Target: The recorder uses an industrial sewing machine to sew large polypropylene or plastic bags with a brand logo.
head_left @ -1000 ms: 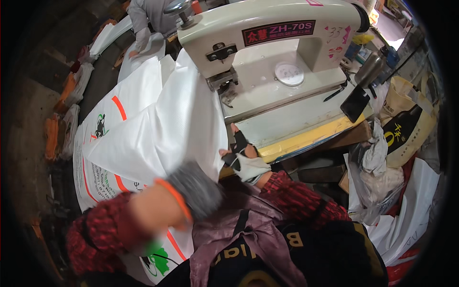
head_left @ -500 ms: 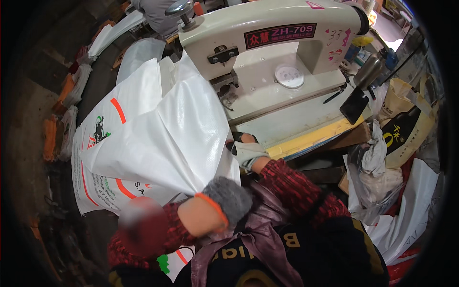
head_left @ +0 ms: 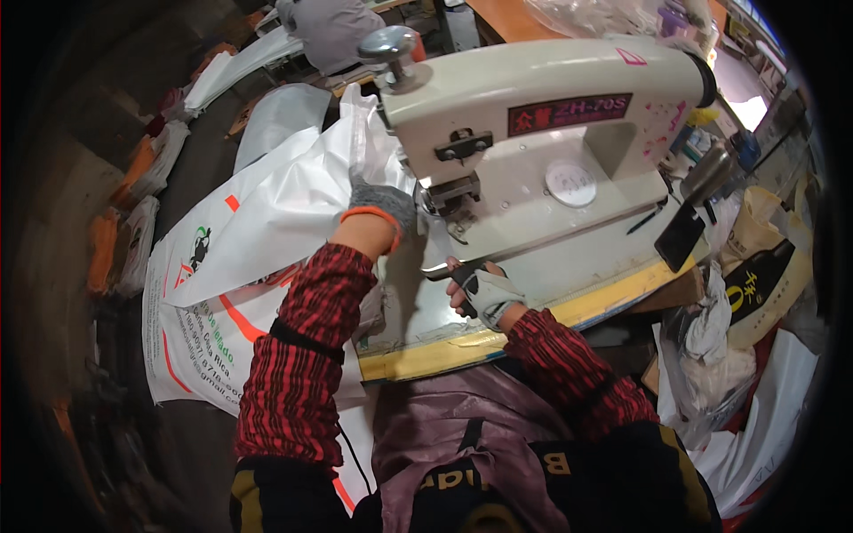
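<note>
A white woven plastic sack (head_left: 275, 191) with red, green and black print drapes over the left end of a cream sewing machine (head_left: 569, 84). My left hand (head_left: 382, 209), in a grey glove with an orange cuff, closes on the sack's gathered edge beside the needle area; its fingertips are partly hidden. At the front edge of the machine bed (head_left: 542, 240), my right hand (head_left: 487, 291) wears a white and dark glove with bare fingertips. Its fingers are curled; whatever they hold, if anything, cannot be made out.
A round white disc (head_left: 570, 183) lies on the machine bed. At its right are a black phone (head_left: 680, 236), a pen and a metal bottle (head_left: 709, 173). Bags and plastic (head_left: 711, 373) pile up at the right. A person in grey (head_left: 333, 31) sits beyond the machine.
My left hand has moved up and away from my body to the sack's edge by the needle. The sack has shifted left, baring the bed's front. My right hand stays near the front edge.
</note>
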